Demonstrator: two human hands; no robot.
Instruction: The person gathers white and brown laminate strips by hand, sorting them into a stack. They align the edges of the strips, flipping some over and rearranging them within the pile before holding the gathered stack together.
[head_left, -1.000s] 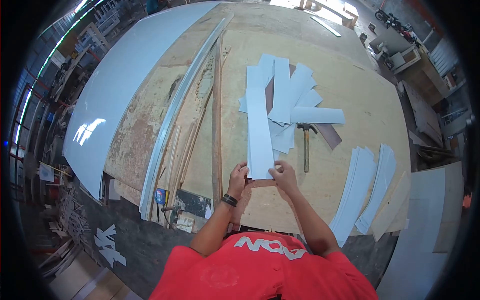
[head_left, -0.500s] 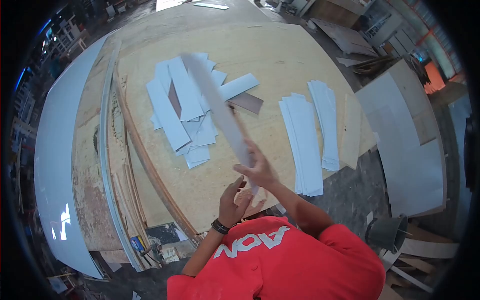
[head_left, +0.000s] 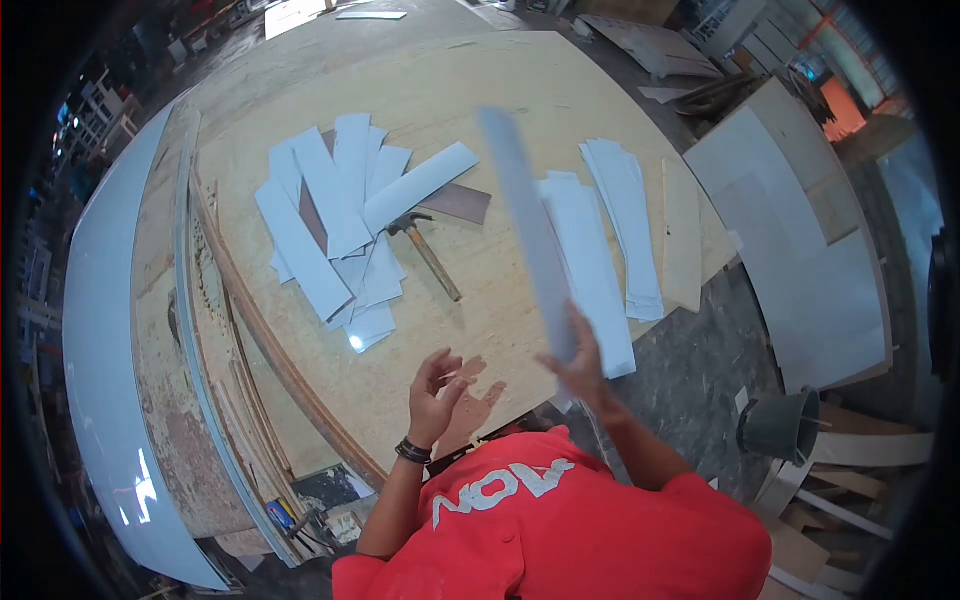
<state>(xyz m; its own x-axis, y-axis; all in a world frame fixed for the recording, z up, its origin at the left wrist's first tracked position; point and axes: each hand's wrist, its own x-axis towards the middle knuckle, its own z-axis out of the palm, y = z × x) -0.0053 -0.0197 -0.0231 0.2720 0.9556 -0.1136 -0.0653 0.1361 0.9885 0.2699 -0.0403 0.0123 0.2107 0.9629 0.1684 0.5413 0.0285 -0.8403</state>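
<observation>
My right hand point(head_left: 582, 360) grips the lower end of a long, pale laminate strip point(head_left: 526, 215). The strip is tilted up over the table, beside a stack of white strips point(head_left: 592, 270), and covers part of that stack's left edge. My left hand point(head_left: 436, 398) holds nothing; its fingers are apart and half curled above the table's near edge. A hammer point(head_left: 428, 258) with a wooden handle lies beyond it. Left of the hammer is a loose pile of white strips point(head_left: 325, 220), with a brown-faced strip point(head_left: 458, 203) poking out to the right.
A second fanned stack point(head_left: 625, 220) and a bare wooden strip point(head_left: 682, 235) lie at the table's right edge. A curved wooden strip point(head_left: 270, 335) and a metal rail point(head_left: 190, 290) run along the left. A dark bucket point(head_left: 782, 425) stands on the floor at right.
My right hand has carried the strip rightward, from over the middle of the table to beside the stack. My left hand has come apart from it. The hammer now shows fully.
</observation>
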